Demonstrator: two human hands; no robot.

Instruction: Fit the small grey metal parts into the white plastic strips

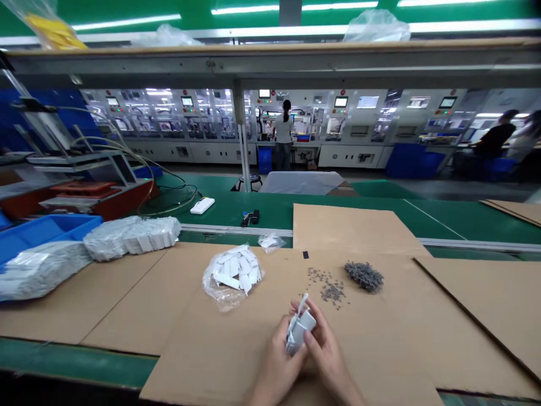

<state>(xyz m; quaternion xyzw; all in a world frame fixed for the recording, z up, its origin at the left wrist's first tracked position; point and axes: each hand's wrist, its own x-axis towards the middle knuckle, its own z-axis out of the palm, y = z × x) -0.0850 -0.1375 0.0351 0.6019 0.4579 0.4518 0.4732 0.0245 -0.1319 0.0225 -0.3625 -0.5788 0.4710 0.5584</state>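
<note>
Left hand (274, 361) and right hand (327, 352), grips closed, hold a boxy white plastic part (303, 330).

Ahead of you, past a green workbench (220, 210), a co-worker (283, 132) stands at a row of machines (359, 127), and a blue bin (54, 232) sits left.

"What do we list?"

"Item one: our left hand (276, 361), bare, curled inward. Item two: our right hand (325, 352), bare, fingers (318, 332) bent, just beside it."

"Placement?"

"Both low, central, wrists turned inward, forearms (346, 392) entering from below."
</note>
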